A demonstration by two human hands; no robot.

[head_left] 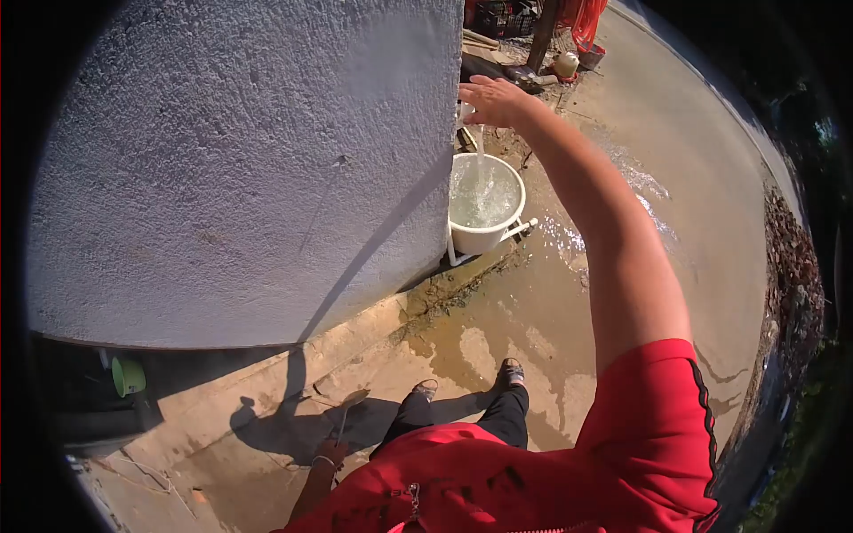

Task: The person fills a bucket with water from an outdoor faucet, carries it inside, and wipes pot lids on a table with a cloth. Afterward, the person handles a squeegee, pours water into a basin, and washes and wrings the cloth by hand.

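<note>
My right hand (499,100) reaches out past the wall's corner, fingers stretched and apart. Just under them shows a small whitish piece, perhaps a tap, mostly hidden by the fingers and the wall. From there a stream of water (481,147) falls into a white bucket (484,238), where the water is churning. Low beside my body, my left hand (330,451) is closed around the handle of a thin tool with a flat, widened end (352,401); in the shade its exact kind cannot be made out.
A rough grey wall (258,178) fills the left. White pipes (518,229) run by the bucket. The concrete ground (675,151) is wet in patches. A green container (129,377) lies in a recess at left. A crate (502,19) and red material (584,19) are at the top.
</note>
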